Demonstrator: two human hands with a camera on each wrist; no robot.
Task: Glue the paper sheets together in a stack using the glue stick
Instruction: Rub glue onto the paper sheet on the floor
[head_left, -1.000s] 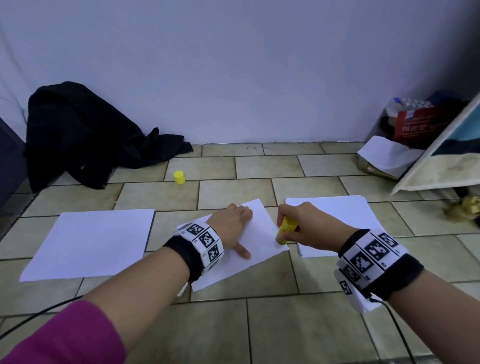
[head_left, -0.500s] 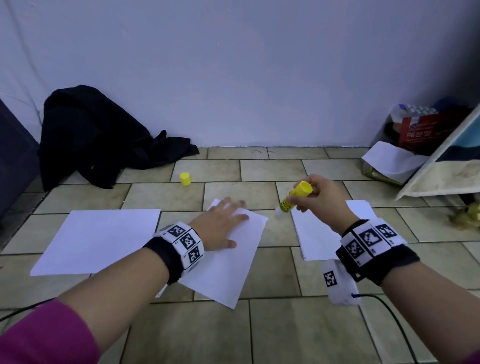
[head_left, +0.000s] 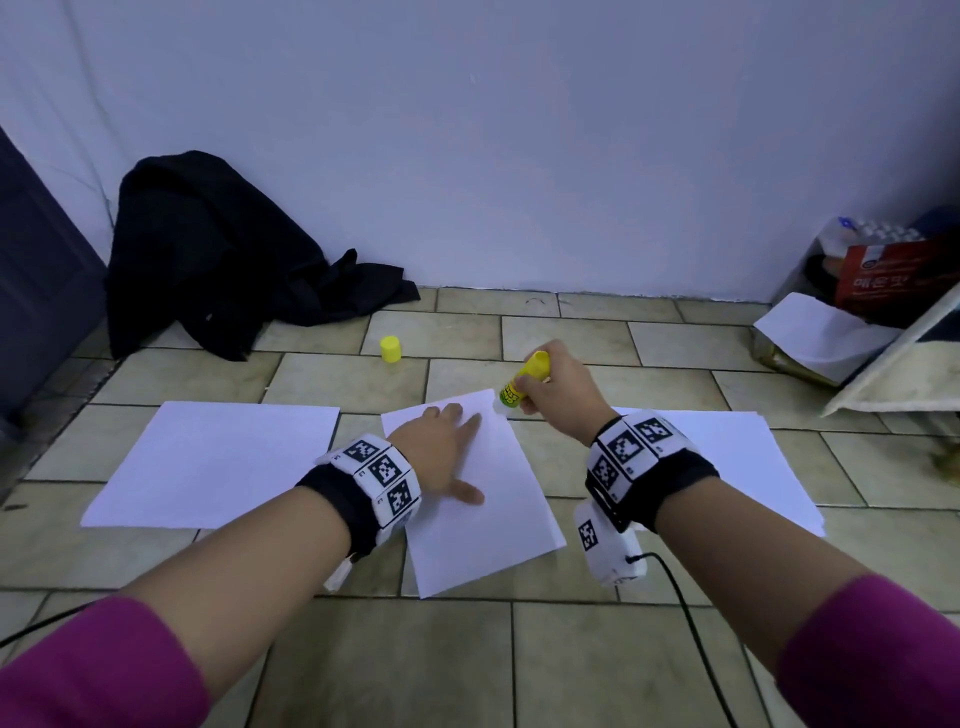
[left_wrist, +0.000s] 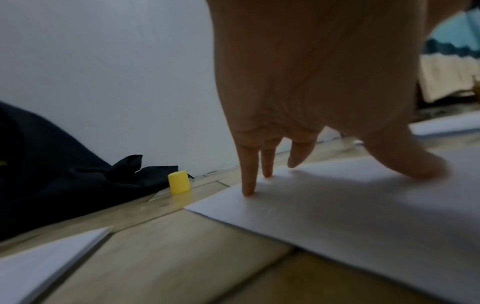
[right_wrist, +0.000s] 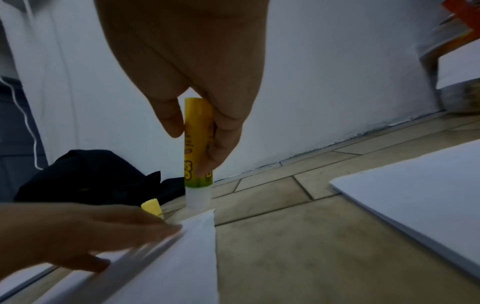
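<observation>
A white middle sheet (head_left: 493, 499) lies on the tiled floor, also seen in the left wrist view (left_wrist: 350, 216) and the right wrist view (right_wrist: 168, 267). My left hand (head_left: 441, 447) presses flat on it with straight fingers (left_wrist: 248, 185). My right hand (head_left: 556, 389) grips the yellow glue stick (head_left: 524, 382), tilted, its white tip (right_wrist: 197, 200) at the sheet's far right corner. A paper stack (head_left: 218, 462) lies at the left, another stack (head_left: 727, 467) at the right.
The yellow cap (head_left: 390, 348) stands on the tiles behind the sheets. A black garment (head_left: 223, 260) lies heaped against the wall at the left. Boxes and a leaning board (head_left: 872, 322) crowd the right corner. A cable (head_left: 696, 639) trails from my right wrist.
The right hand rose with the glue stick from the sheet's right edge, then came down at its far right corner. The left hand turned the sheet and spread flat on it.
</observation>
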